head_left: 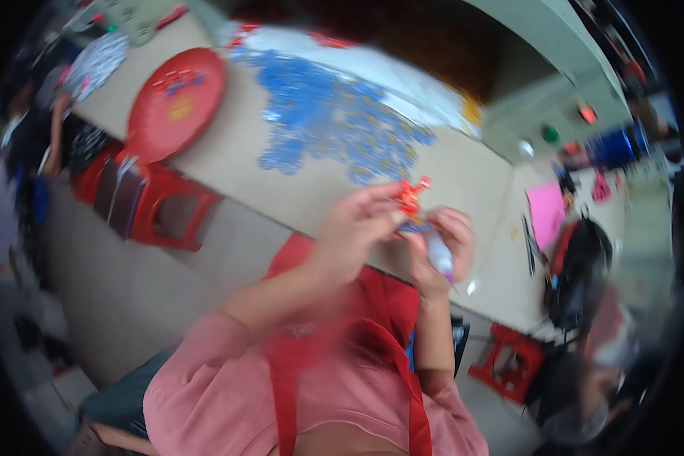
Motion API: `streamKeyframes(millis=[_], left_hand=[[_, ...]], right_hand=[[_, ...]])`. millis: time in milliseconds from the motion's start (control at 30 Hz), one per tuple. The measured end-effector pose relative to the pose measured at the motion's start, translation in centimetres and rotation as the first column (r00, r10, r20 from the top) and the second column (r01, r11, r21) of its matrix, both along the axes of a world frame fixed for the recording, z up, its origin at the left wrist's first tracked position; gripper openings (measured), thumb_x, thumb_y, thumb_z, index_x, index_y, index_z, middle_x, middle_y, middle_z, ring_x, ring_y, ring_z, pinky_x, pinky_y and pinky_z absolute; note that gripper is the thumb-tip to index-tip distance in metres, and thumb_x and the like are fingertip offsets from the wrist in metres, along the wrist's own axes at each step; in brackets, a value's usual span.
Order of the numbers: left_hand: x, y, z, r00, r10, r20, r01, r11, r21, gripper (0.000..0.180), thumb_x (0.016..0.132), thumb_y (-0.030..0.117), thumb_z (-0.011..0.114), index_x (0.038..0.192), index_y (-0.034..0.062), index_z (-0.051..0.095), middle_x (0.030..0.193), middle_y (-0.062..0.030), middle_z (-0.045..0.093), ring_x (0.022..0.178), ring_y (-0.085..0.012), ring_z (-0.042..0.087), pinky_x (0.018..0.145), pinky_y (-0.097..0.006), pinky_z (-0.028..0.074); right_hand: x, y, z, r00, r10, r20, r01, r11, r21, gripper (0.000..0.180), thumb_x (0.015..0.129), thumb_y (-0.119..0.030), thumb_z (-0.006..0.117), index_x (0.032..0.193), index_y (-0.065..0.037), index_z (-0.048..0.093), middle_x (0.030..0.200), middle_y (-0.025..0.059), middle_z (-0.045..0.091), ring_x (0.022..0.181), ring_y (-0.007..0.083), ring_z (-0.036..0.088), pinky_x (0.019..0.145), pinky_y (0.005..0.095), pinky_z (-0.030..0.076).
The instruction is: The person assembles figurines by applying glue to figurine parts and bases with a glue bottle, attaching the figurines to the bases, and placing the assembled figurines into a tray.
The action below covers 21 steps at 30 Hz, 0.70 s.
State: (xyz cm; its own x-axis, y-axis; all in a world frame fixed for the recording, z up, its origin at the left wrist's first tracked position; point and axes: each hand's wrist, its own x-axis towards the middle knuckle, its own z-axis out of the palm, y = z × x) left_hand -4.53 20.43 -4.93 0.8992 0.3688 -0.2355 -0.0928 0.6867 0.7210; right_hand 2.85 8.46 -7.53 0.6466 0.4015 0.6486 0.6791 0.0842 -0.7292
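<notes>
A small red figure [411, 199], held over the worktop [467, 169], looks light, stiff and probably fragile; its bluish base [413, 226] seems the safest hold. Fingers of the left hand [361, 224] pinch it; the right hand's [442, 242] wrap a white tube [438, 254]. Blue pieces [311, 106] lie beyond.

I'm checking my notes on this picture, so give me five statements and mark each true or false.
The left hand holds a small, shiny red piece. True.
The right hand is empty. False: that hand holds a white tube with a purple tip.
Many small blue pieces lie spread on the pale table. True.
The round red plastic tray is right of the blue pieces. False: that tray is left of them.
A flat pink sheet lies at the right. True.
</notes>
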Motion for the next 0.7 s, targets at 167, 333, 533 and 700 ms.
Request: streamKeyframes(millis=[167, 333, 533, 700], left_hand=[[-0.3, 5.2, 1.3, 0.986, 0.152, 0.064, -0.16, 0.975, 0.156, 0.035, 0.081, 0.002, 0.057, 0.114, -0.0035, 0.049, 0.105, -0.0106, 0.058, 0.093, -0.0157, 0.058, 0.08, -0.029, 0.047], [-3.6, 20.6, 1.0, 0.732, 0.642, 0.226, -0.595, 0.444, 0.67, 0.037, 0.078, 0.002, 0.057, 0.114, -0.0028, 0.048, 0.088, -0.009, 0.062, 0.076, -0.0118, 0.059, 0.066, -0.022, 0.048], [-8.8, 34.8, -2.3, 0.491, 0.869, 0.059, -0.501, 0.226, 0.836, 0.044, 0.073, 0.002, 0.06, 0.115, -0.0044, 0.048, 0.088, -0.0134, 0.062, 0.074, -0.0146, 0.06, 0.063, -0.023, 0.049], [-9.7, 40.1, -4.3, 0.333, 0.928, -0.165, -0.474, 0.316, 0.822, 0.043, 0.07, 0.008, 0.064, 0.11, -0.0025, 0.054, 0.09, -0.0133, 0.063, 0.078, -0.0184, 0.061, 0.067, -0.026, 0.049]], right_hand=[[-0.6, -0.1, -0.2, 0.99, 0.019, -0.138, -0.001, 0.991, 0.132, 0.039, 0.07, 0.007, 0.064, 0.104, -0.001, 0.045, 0.096, 0.0136, 0.049, 0.073, 0.016, 0.053, 0.064, 0.024, 0.046], [-0.2, -1.2, -1.9, 0.973, -0.144, -0.182, 0.151, 0.988, 0.028, 0.033, 0.074, 0.008, 0.06, 0.102, 0.0, 0.046, 0.091, 0.0112, 0.051, 0.069, 0.0123, 0.052, 0.062, 0.0227, 0.046], [-0.3, -0.6, -1.8, 0.971, -0.152, -0.183, 0.145, 0.988, -0.048, 0.025, 0.075, 0.007, 0.059, 0.097, 0.001, 0.049, 0.088, 0.0093, 0.052, 0.069, 0.012, 0.052, 0.063, 0.0223, 0.046], [-0.4, -0.1, -1.2, 0.973, -0.184, -0.141, 0.165, 0.977, -0.137, 0.021, 0.069, 0.009, 0.061, 0.086, 0.0, 0.053, 0.08, 0.0113, 0.054, 0.07, 0.0189, 0.054, 0.062, 0.026, 0.045]])
